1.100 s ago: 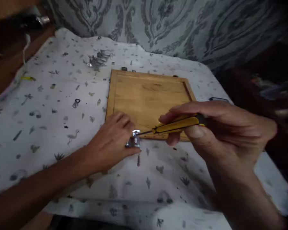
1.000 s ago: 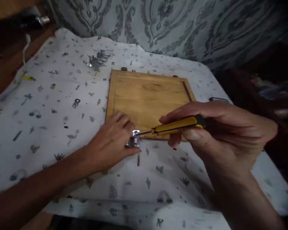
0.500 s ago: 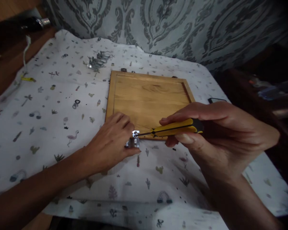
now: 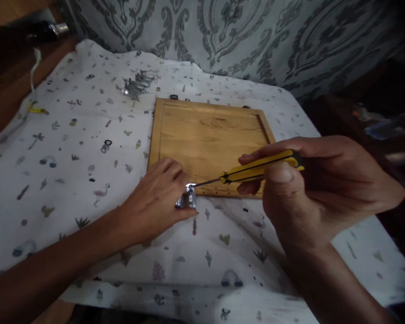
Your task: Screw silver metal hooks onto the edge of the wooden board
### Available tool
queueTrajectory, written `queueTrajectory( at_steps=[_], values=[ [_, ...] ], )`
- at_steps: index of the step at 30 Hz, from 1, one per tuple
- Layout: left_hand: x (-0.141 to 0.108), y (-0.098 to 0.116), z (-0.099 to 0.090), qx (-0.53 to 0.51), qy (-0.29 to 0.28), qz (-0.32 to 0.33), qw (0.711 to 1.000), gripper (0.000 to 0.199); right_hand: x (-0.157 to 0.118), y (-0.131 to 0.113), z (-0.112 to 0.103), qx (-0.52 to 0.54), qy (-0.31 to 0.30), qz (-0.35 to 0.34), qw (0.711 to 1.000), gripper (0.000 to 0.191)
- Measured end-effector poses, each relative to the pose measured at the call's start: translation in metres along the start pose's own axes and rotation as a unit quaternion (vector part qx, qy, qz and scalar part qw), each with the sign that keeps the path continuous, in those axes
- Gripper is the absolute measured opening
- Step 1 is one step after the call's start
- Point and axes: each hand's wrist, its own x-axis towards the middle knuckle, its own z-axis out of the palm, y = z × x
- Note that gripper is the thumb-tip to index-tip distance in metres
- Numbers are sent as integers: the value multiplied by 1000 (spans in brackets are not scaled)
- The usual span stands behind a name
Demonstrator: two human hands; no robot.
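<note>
My left hand (image 4: 155, 198) is closed around a shiny metal hinge (image 4: 190, 199), pressing it at the near edge of a framed wooden panel (image 4: 205, 139). Part of the hinge is hidden beneath the fingers. In my right hand (image 4: 313, 193) is a yellow and black screwdriver (image 4: 256, 170), gripped by the handle between thumb and fingers. Its thin shaft slants down to the left, and the tip meets the top of the hinge. Small dark holes show in the panel's near rim, to the right of the hinge.
Several metal hinges (image 4: 137, 84) lie in a cluster on the patterned tablecloth (image 4: 87, 148), behind the panel to the left. Small dark pieces (image 4: 174, 97) stick out at the panel's far edge. A white cord (image 4: 33, 74) hangs at the left. Patterned grey fabric (image 4: 216, 36) rises behind.
My right hand has shifted right and turned the screwdriver handle, which now tilts more steeply, its tip still at the hinge. The left hand, hinge and panel stay in place.
</note>
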Motion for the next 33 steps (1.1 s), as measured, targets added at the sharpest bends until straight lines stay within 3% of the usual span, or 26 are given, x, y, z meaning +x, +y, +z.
queueTrajectory(
  at_steps=[13, 20, 23, 28, 30, 33],
  values=[
    [1, 1, -1, -1, -5, -3, 1000, 36, -2, -2, 4, 27, -1, 19, 999, 24],
    [0, -1, 0, -6, -1, 7, 1000, 34, -4, 2, 3, -1, -4, -11, 1000, 29],
    [-1, -2, 0, -6, 2, 9, 1000, 34, -1, -3, 0, -12, -57, -9, 998, 28],
    [-1, -2, 0, -17, -15, -4, 1000, 35, 13, -19, -7, -32, -203, -8, 979, 38],
    [-1, -2, 1, -19, -16, -8, 1000, 35, 17, -23, -8, -25, -228, -2, 973, 39],
    [-1, -2, 2, -21, -15, -10, 1000, 35, 17, -24, -7, -18, -216, 17, 976, 34]
  ],
)
